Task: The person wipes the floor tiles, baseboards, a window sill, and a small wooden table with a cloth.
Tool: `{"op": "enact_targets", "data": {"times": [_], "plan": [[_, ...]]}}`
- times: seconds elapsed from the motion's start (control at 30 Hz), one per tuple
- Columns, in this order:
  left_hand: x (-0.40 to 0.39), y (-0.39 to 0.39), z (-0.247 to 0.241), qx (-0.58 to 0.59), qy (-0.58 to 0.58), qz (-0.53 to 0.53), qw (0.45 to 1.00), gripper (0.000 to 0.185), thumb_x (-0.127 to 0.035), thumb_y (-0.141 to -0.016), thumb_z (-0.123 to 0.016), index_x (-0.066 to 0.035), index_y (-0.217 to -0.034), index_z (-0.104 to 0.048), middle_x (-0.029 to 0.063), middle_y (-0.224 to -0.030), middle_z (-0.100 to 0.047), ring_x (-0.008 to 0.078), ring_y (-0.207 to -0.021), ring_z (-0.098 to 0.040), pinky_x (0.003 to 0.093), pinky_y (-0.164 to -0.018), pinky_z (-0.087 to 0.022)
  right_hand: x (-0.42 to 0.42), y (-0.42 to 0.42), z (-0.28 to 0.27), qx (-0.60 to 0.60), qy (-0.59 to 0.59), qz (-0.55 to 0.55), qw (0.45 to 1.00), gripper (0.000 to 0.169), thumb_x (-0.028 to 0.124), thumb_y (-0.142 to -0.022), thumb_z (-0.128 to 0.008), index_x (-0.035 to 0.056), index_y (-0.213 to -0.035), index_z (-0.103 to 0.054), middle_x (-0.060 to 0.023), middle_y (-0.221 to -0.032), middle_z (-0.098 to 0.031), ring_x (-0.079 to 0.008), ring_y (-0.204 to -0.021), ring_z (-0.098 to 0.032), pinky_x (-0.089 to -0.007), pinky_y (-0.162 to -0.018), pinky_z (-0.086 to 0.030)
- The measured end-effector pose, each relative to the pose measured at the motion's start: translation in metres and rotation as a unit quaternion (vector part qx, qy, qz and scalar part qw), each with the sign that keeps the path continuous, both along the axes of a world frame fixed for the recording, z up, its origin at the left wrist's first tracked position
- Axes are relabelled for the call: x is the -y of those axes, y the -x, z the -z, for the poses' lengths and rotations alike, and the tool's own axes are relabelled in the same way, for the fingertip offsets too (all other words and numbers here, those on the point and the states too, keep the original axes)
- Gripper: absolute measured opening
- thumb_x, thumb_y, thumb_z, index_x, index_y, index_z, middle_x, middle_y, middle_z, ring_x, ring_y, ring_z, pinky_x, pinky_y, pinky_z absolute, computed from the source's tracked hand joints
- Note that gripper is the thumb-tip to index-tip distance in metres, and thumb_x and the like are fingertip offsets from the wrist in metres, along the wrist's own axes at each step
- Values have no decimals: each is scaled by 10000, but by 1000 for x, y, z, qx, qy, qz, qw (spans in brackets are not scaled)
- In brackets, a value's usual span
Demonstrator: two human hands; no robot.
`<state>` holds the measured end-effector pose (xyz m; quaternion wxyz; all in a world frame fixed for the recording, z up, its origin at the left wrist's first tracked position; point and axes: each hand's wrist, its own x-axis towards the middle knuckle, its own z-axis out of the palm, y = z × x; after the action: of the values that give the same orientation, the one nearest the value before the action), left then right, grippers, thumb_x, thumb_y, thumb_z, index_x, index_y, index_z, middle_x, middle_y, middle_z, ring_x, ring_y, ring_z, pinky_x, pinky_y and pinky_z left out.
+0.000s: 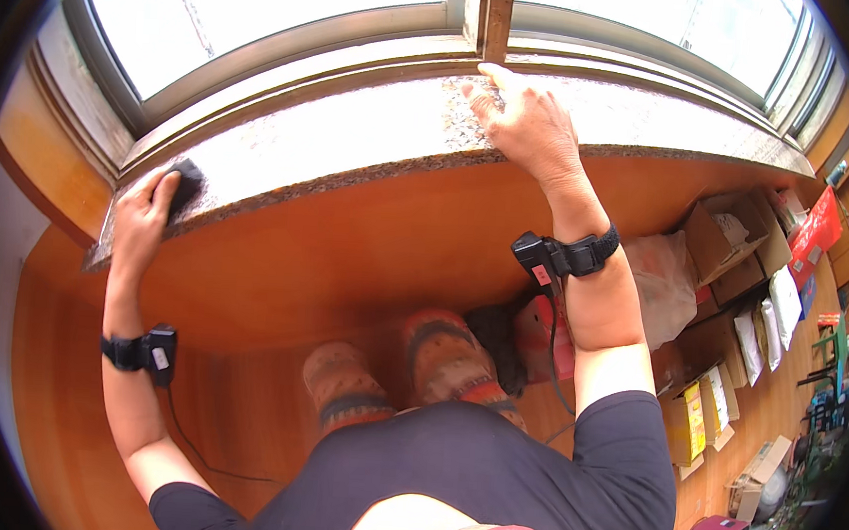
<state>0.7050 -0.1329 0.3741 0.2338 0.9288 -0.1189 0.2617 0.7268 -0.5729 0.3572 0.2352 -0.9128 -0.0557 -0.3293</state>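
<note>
My left hand is at the left end of the granite windowsill, shut on a black sponge or folded cloth that lies against the stone. Farther right, my right hand is over the sill by the middle window post. Its thumb and forefinger are apart, with nothing visible between them; the other fingers are partly hidden behind the hand. Bright light washes out much of the sill's speckled surface.
An orange-brown wood panel drops below the sill. Sliding window frames run along its back. Cardboard boxes, a plastic bag and white packets stand to the right. Cables hang from both wrist devices.
</note>
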Motion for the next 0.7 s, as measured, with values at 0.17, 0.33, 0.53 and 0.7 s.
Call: {"op": "enact_targets", "data": {"times": [0.17,0.33,0.53,0.7], "plan": [[109,-9,-4,26,-73,75,994,409,-399,-947,-515,-47,-1094,-665,220,-930,-669,363,-889,-651,394,-781,-494,-6,0,2,38,-51,-50,997,485,425,-857,-594,51,-1163,-638,-169,-887,-698,-328,-785,-675,-397,-734,-524],[207,-22,-7,-163,105,242,951,435,-327,-974,-469,-34,-1281,-561,139,-1249,-598,228,-1140,-560,317,-990,-402,-31,-5,-4,166,15,-214,963,285,259,-829,-630,39,-1002,-687,-175,-881,-687,-379,-737,-648,-427,-683,-522],[161,-38,-13,102,97,154,978,398,-121,-901,-366,3,-1250,-511,132,-1263,-538,242,-1236,-478,335,-1067,-315,-70,17,-13,-104,31,-295,949,543,486,-941,-431,71,-1268,-556,-204,-1141,-628,-350,-1105,-577,-432,-957,-439],[110,-49,24,33,41,51,997,522,-416,-1019,-356,-26,-1354,-443,168,-1352,-495,274,-1271,-460,360,-1061,-335,-61,-7,10,-121,19,-299,946,725,683,-865,-429,85,-1246,-583,-184,-1134,-643,-347,-1100,-582,-429,-964,-432]]}}
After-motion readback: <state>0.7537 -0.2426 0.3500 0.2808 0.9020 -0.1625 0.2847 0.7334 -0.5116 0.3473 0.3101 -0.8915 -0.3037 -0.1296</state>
